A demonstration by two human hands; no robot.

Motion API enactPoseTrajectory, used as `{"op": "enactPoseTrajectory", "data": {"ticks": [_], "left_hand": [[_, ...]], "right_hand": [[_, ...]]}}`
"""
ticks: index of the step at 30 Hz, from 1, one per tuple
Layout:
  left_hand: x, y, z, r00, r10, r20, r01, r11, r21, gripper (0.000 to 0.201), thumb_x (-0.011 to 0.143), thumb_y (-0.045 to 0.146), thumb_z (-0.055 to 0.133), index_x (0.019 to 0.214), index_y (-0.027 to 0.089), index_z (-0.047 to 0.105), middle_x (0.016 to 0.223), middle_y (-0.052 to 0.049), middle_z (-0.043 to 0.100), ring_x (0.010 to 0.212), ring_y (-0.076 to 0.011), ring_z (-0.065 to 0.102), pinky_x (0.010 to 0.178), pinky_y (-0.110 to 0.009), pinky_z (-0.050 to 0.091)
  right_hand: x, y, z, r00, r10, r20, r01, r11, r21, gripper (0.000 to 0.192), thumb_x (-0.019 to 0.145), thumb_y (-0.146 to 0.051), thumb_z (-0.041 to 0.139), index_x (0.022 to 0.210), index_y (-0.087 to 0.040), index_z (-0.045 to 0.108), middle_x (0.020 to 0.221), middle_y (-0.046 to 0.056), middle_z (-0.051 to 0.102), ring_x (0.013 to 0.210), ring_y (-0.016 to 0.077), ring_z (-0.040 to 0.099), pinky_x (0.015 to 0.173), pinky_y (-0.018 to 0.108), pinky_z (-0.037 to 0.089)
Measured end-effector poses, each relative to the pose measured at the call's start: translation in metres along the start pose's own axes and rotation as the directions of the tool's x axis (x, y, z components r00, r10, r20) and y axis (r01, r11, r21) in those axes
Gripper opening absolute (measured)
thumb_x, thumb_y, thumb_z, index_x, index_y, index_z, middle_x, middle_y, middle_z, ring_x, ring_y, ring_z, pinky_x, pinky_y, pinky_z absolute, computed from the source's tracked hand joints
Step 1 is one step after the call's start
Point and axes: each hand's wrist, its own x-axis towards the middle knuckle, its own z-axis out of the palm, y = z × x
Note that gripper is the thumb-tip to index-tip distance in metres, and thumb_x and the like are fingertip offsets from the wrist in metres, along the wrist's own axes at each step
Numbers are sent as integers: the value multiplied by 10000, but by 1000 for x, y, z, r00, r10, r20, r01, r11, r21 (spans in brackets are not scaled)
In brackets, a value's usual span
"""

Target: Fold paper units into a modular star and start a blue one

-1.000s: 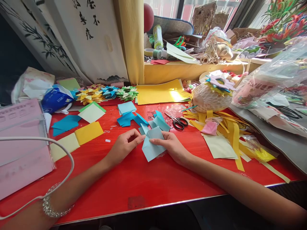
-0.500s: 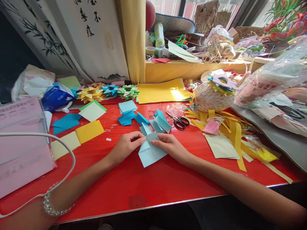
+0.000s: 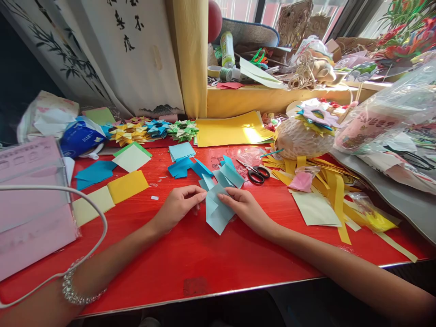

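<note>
With our left hand (image 3: 183,202) pinching its left edge and our right hand (image 3: 244,206) its right, we held the paper (image 3: 220,215) between them, long axis pointing toward us, apparently just above the counter (image 3: 163,268).

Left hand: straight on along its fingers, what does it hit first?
The left hand would meet the folded light blue paper right at its fingertips, possibly already touching; depth is unclear there. Beyond the paper, probably the right hand, which holds it.
</note>
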Motion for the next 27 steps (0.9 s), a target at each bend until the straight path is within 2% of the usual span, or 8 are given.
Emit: {"op": "enactPoseTrajectory", "data": {"ticks": [3,8,11,16,24,27], "left_hand": [[2,-2,0,999,-35,15,36,998,-53,229,774,380,533,790,159,592,609,29,509,538,-92,476,529,-212,397],[4,-5,-1,998,-53,23,55,992,-113,213,764,356,556,802,150,594,635,18,523,543,-90,485,538,-217,413],[4,-4,-1,998,-53,14,55,988,-144,204,775,343,545,794,147,595,641,16,520,542,-87,485,540,-216,413],[4,-3,-1,999,-41,14,43,980,-193,185,776,319,548,779,143,604,668,10,530,552,-84,486,540,-214,424],[3,-2,-3,997,-64,39,72,969,-238,157,770,289,548,753,142,598,650,16,510,554,-84,481,522,-208,435],[4,-2,-3,995,-81,60,93,969,-230,167,764,298,549,740,139,591,631,14,511,543,-92,487,514,-221,446]], "right_hand": [[0,1,0,996,-74,-53,71,996,-57,287,850,-348,444,995,-167,614,857,27,610,734,138,518,616,215,399],[1,3,0,991,-113,-75,109,992,-57,312,851,-321,448,1094,-192,595,954,25,630,842,159,543,689,227,415],[0,3,-1,989,-128,-76,122,989,-78,312,854,-310,445,1106,-209,600,964,16,636,843,159,545,687,229,411],[-1,2,-3,990,-129,-61,119,983,-137,300,865,-271,417,1085,-223,615,931,4,643,739,137,539,589,214,390],[0,0,-5,982,-183,-54,166,957,-238,296,854,-213,421,1065,-193,627,1031,15,645,901,171,580,741,238,429],[0,1,-6,982,-181,-52,160,948,-277,306,852,-211,419,1076,-193,626,1030,23,647,906,186,587,741,254,438]]}}
